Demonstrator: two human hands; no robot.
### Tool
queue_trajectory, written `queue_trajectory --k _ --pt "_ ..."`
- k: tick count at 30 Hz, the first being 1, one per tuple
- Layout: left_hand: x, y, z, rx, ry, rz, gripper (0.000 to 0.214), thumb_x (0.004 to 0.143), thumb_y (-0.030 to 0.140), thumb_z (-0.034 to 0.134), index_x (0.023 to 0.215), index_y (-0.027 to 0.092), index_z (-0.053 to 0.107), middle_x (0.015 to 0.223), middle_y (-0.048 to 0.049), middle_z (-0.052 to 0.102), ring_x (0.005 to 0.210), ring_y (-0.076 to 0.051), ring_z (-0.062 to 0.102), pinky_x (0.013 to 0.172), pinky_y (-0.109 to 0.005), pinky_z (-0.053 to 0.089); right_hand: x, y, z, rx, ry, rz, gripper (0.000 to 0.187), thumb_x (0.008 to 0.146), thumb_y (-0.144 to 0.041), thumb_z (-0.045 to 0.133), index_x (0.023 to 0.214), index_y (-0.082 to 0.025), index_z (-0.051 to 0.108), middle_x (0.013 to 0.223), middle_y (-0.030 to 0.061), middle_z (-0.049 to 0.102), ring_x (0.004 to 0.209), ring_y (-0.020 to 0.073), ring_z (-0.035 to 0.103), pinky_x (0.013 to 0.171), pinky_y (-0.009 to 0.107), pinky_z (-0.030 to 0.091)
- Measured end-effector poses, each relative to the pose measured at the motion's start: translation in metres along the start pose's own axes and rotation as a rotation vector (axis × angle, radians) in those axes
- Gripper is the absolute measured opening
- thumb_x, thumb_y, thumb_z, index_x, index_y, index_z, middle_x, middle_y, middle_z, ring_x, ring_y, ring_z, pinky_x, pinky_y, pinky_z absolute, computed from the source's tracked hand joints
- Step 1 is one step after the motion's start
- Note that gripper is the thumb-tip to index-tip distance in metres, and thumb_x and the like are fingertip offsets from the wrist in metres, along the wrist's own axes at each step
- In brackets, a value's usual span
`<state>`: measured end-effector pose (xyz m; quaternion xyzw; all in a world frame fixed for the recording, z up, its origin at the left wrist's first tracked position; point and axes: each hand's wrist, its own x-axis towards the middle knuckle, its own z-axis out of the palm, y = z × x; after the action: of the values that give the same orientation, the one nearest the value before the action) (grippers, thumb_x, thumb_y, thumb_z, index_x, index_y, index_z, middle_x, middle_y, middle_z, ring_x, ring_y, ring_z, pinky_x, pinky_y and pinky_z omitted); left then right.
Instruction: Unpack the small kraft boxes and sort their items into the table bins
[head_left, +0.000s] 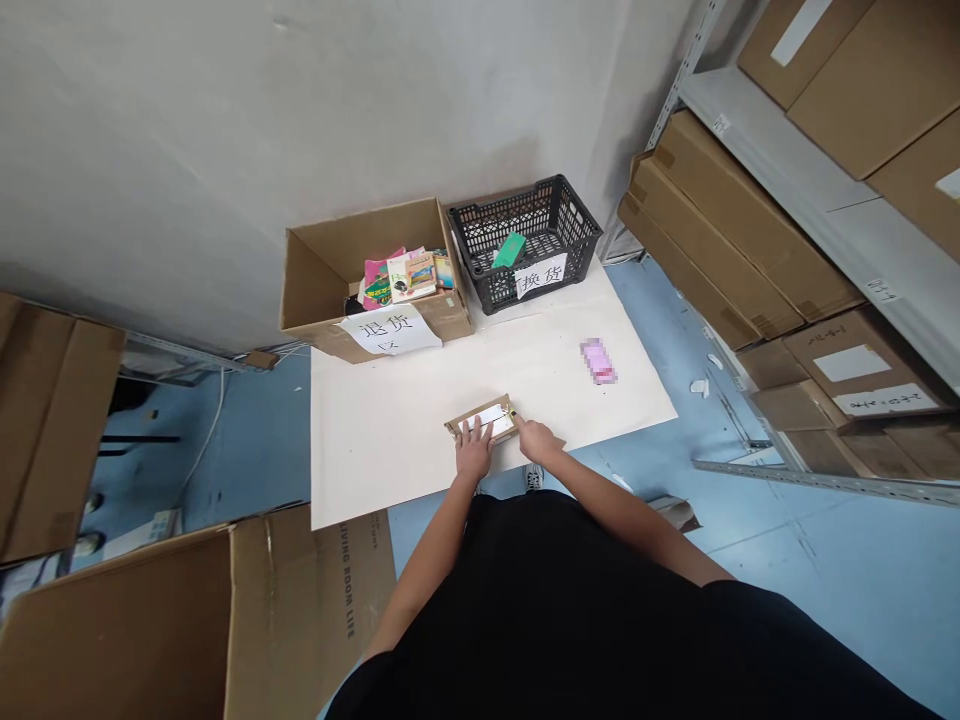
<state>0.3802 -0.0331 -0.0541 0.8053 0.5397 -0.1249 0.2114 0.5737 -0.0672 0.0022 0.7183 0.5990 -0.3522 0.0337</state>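
At roomy table edge point(412, 492), left hand point(473, 456) splayed on parcel point(489, 411), right hand point(538, 440) clutching tool point(514, 413)

Brown cardboard box point(486, 410), white label point(495, 413) up, lies slanted just below frame centre, small dark tool point(514, 413) at right end.

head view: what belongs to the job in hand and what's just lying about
In hand:
cardboard package under the left hand
right hand at its end, perhaps holding a small tool

Seemingly lying about, untouched:
blurred pink item
black crate
carton of books
shelved cartons
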Motion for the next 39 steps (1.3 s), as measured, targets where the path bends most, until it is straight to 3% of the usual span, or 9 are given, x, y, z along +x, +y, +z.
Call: queue_trajectory --k 4,9,16,20,26,33,36,39 --pt "0.0 -0.001 -0.002 0.001 -0.016 0.006 0.058 0.108 0.043 0.034 0.164 0.034 0.039 0.178 -0.0033 0.018 0.164 -0.037 0.009 0.128 -0.063 0.024 -0.004 -0.007 0.007 -0.009 -0.022 0.04 0.062 0.096 -0.02 0.059 0.156 -0.025 0.043 0.119 0.0176 0.072 0.113 0.0312 0.07 0.09 0.037 0.051" --pt "-0.002 0.001 -0.005 0.018 -0.019 0.001 0.058 0.108 0.041 0.033 0.164 0.03 0.04 0.178 -0.0056 0.02 0.163 -0.038 0.012 0.128 -0.061 0.026 -0.013 -0.01 -0.001 0.01 -0.041 0.049 0.066 0.093 -0.016 0.062 0.156 -0.023 0.045 0.115 0.0187 0.074 0.112 0.0332 0.07 0.089 0.038 0.05" --pt "-0.003 0.002 0.001 0.071 0.034 -0.006 0.057 0.108 0.04 0.033 0.163 0.032 0.041 0.176 -0.0081 0.025 0.162 -0.039 0.018 0.124 -0.064 0.03 -0.04 0.005 -0.001 0.105 0.107 0.059 0.049 0.105 -0.02 0.04 0.153 -0.026 0.046 0.117 0.014 0.073 0.101 0.0316 0.072 0.085 0.038 0.049" --pt "0.0 0.002 -0.001 0.093 0.009 -0.006 0.057 0.108 0.039 0.032 0.164 0.031 0.041 0.176 -0.0088 0.025 0.162 -0.041 0.017 0.124 -0.064 0.031 -0.024 0.0 -0.005 0.104 0.133 0.039 0.049 0.105 -0.02 0.039 0.154 -0.026 0.045 0.123 0.0146 0.071 0.103 0.0304 0.072 0.086 0.036 0.048" --pt "0.002 0.002 -0.005 0.094 -0.011 -0.026 0.057 0.108 0.041 0.031 0.163 0.031 0.042 0.176 -0.0074 0.025 0.162 -0.04 0.016 0.123 -0.065 0.031 0.003 -0.006 -0.001 0.048 0.072 0.008 0.059 0.1 -0.014 0.047 0.158 -0.026 0.043 0.123 0.0162 0.071 0.107 0.0296 0.072 0.088 0.035 0.05" --pt "-0.002 0.004 -0.002 0.103 0.007 -0.018 0.054 0.108 0.042 0.035 0.161 0.035 0.045 0.176 -0.0053 0.025 0.162 -0.039 0.017 0.124 -0.061 0.032 0.009 -0.022 -0.006 0.035 -0.01 0.061 0.05 0.095 -0.012 0.058 0.144 -0.021 0.057 0.121 0.0178 0.075 0.115 0.0315 0.07 0.091 0.036 0.051" --pt "0.0 0.002 -0.004 0.086 0.008 -0.031 0.054 0.107 0.041 0.04 0.16 0.033 0.047 0.175 -0.0077 0.028 0.16 -0.04 0.022 0.121 -0.06 0.036 0.005 -0.021 -0.006 0.061 0.005 0.06 0.052 0.094 -0.013 0.057 0.146 -0.019 0.054 0.119 0.0181 0.076 0.113 0.031 0.071 0.089 0.035 0.05" --pt "0.003 -0.007 -0.01 0.058 0.046 0.002 0.054 0.106 0.042 0.045 0.158 0.031 0.05 0.168 -0.0101 0.042 0.152 -0.038 0.038 0.119 -0.057 0.04 -0.011 -0.006 0.002 0.117 0.074 0.027 0.056 0.099 -0.015 0.051 0.154 -0.02 0.045 0.116 0.0161 0.076 0.105 0.0298 0.073 0.085 0.034 0.049"
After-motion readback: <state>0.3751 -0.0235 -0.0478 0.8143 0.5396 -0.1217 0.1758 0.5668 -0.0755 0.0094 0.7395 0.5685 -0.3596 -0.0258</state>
